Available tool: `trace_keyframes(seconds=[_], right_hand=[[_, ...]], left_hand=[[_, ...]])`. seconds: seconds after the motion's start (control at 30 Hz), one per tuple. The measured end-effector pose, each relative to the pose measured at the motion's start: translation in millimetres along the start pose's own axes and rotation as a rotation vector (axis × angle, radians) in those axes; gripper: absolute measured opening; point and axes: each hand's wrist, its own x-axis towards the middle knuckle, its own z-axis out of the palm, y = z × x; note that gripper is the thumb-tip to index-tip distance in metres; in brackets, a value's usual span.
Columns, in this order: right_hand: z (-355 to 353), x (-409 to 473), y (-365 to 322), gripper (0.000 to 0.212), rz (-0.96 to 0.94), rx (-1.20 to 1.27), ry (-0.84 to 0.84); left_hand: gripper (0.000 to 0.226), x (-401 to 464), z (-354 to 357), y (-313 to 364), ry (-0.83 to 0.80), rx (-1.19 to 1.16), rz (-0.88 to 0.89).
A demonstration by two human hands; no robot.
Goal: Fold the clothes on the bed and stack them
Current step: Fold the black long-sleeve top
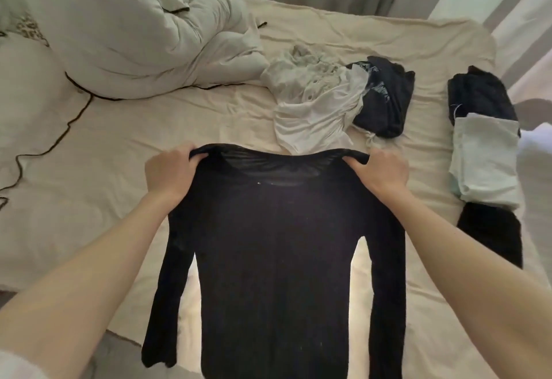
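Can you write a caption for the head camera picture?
Both hands, left and right, hold a black top by its shoulders.

Both bare forearms are stretched forward, converging slightly. The left hand (170,171) is curled, knuckles up, pinching one shoulder of a black long-sleeved knit top (277,259). The other shoulder is gripped likewise by the right hand (383,171), held level with the left.

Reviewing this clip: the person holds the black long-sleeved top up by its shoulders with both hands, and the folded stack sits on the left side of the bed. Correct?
Not quite. The head view shows the folded stack on the right side of the bed, not the left. The rest holds: the left hand and right hand grip the black long-sleeved top by its shoulders.
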Motion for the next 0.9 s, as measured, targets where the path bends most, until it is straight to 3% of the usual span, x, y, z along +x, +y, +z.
trace_keyframes(seconds=[0.33,0.57,0.77,0.9], right_hand=[[144.9,88.8,4.8,0.058,0.17,0.085,-0.116],[215.9,117.2,2.9,0.034,0.281,0.289,-0.024],[247.0,47.3,-51.0,0.033,-0.075,0.334,0.108],[275.7,-30.3,-89.2,0.041,-0.442,0.264,-0.038]], left_hand=[[0.037,90.8,156.9,-19.2,-0.076,0.004,-0.026],[0.024,128.5,246.0,-38.8,-0.184,-0.204,-0.124],[0.041,87.8,271.9,-73.7,-0.273,-0.258,-0.204],[0.04,44.3,267.8,-104.8,-0.251,-0.236,-0.291]])
